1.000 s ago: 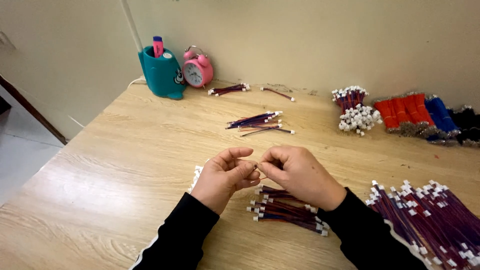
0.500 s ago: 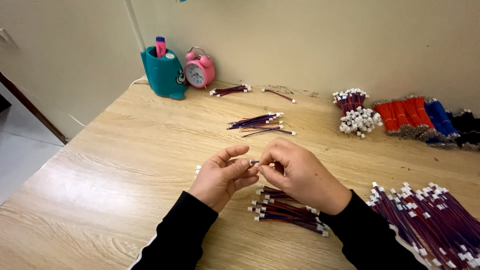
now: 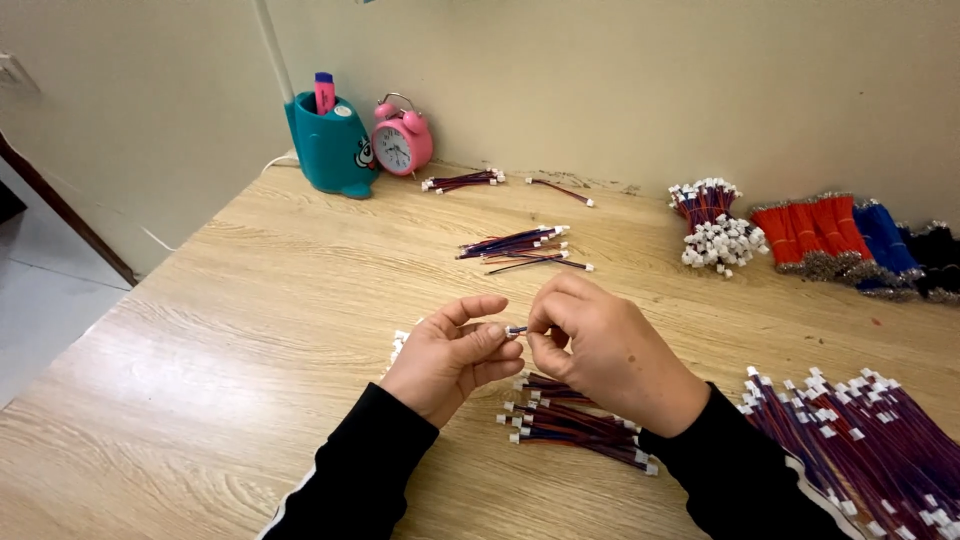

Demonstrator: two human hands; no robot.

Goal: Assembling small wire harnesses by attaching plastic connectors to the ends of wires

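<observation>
Red-blue wire lead (image 3: pixel 516 329) (white-tipped) between both hands

Soft, even indoor light, faint shadows (sharp focus, no glare).

Two hands are showing: the left hand (image 3: pixel 450 355) and the right hand (image 3: pixel 600 350), pinching one small connector piece (image 3: pixel 516 329) between them. One teal pen holder (image 3: pixel 328 148) is standing by the wall, holding one pink marker (image 3: pixel 324 92), and one pink alarm clock (image 3: pixel 403 141) is standing beside it. Wire harnesses are lying in six groups on the one table (image 3: pixel 200 340): two small groups (image 3: pixel 465 181) near the wall, one loose group (image 3: pixel 520 245) mid-table, one banded bundle (image 3: pixel 712 225), one pile (image 3: pixel 575 420) under the hands, and one large pile (image 3: pixel 860 440) at the right edge; single wires are too many to count. One row of red, blue and black wire bundles (image 3: pixel 850 240) is lying along the wall.
</observation>
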